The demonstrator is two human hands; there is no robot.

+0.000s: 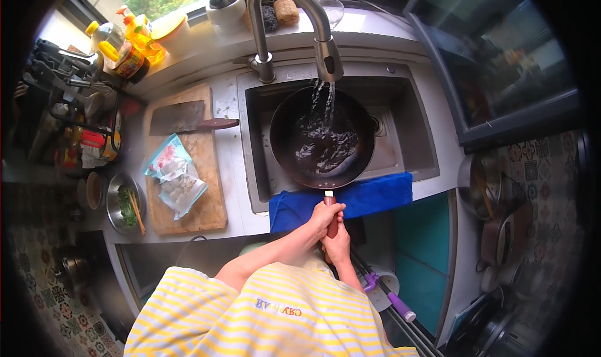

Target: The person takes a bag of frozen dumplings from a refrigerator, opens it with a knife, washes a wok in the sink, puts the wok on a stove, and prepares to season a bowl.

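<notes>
Both my hands grip the brown handle (pixel 332 228) of a dark wok (pixel 291 155). My left hand (pixel 324 217) is on the part nearer the pan, and my right hand (pixel 337 246) is around the handle's rear part. The wok is over the sink basin (pixel 408 122), its base hidden from view. From the pull-down faucet (pixel 327 58), water runs into the wok and churns on its bottom. A blue cloth (pixel 380 195) drapes over the sink's front edge, below the wok's rim.
On the left, a wooden cutting board (pixel 206 183) bears a cleaver (pixel 178 117) and a plastic food bag (pixel 181 178). Beside it stands a metal bowl (pixel 112 204) with greens and chopsticks. An open window sash (pixel 507 61) juts in at right. Bottles (pixel 145 42) line the sill.
</notes>
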